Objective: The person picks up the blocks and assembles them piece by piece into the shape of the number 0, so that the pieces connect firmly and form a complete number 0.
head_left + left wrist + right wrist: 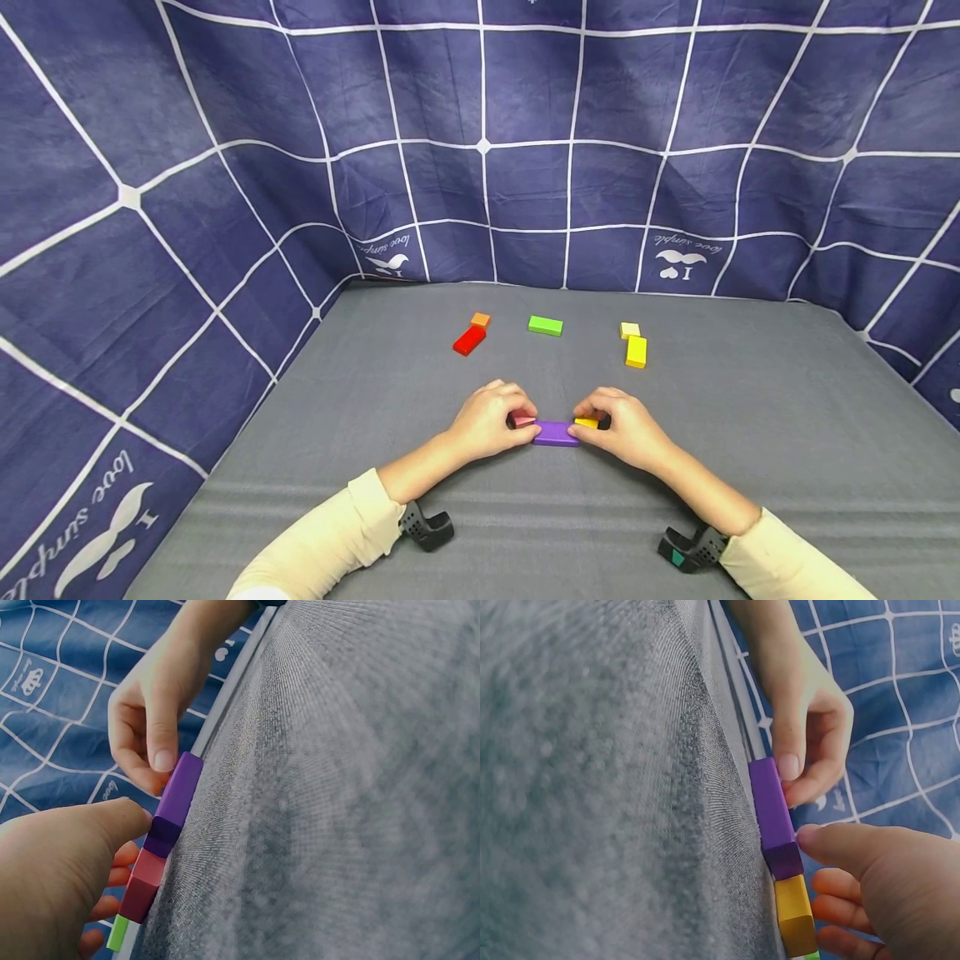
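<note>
Purple rectangular block [557,434], lying flat on the grey tabletop [540,517] with its length running from nine to three o'clock between the two hands. I judge it light and stiff, probably painted wood or hard plastic, so it shouldn't crush or chip easily, though its smooth faces could skid if pushed unevenly. On my head feed the left hand [495,421] is at its nine o'clock end, thumb and fingers bent into a narrow pinch, thumb tip against the purple; the right hand [621,427] mirrors that at three o'clock. Both index tips are partly hidden, so I can't tell how firmly either one presses. A pink block [144,885] sits right by the nine o'clock end and an amber block [795,915] right by the three o'clock end, with fingers behind each. With the ends crowded like that, I'd take hold across the long sides at mid-length, thumb at six, fingers at twelve. A green rectangular block [545,326] lies well apart at twelve o'clock
</note>
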The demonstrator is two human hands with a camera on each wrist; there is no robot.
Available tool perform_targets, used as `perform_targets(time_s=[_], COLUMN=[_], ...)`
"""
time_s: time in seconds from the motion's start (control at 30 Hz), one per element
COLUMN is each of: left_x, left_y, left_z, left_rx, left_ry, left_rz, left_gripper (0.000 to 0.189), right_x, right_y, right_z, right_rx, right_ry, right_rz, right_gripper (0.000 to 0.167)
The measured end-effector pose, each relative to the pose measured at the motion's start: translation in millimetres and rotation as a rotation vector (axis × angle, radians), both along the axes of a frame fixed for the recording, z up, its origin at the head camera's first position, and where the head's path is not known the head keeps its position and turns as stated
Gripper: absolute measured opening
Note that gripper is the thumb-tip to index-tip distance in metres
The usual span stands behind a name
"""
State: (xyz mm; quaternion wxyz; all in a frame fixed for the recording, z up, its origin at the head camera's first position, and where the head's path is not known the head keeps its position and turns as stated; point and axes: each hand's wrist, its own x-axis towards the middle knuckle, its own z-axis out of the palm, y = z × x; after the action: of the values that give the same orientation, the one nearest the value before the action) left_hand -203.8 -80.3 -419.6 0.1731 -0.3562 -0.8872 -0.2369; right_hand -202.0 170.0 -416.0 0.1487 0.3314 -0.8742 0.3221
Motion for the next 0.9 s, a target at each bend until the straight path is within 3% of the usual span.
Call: perform_targets(time_s=[0.5, 0.77, 0.9], left_x=[-0.2, -1.0, -9.0], left_y=[0.7, 0.2, -6.2], left_z=[-0.5, 4.7, 12.6], left_rx=[-0.028, 0.012, 0.031], left_ry=[0.032, -0.056, -0.071], left_rz=[-0.004, -0.037, -0.053], left_gripper=[0.012, 0.012, 0.014], right_x=[-0.9, -1.8, -3.1], right_y=[1, 3, 3], right_z=[-3.3, -6.6, -7.3], right_rx=[-0.044, -0.051, -0.059], right_ry=[0.013, 0.022, 0.026], right_rz=[0.050, 0.049, 0.060], right_gripper=[0.016, 0.018, 0.018])
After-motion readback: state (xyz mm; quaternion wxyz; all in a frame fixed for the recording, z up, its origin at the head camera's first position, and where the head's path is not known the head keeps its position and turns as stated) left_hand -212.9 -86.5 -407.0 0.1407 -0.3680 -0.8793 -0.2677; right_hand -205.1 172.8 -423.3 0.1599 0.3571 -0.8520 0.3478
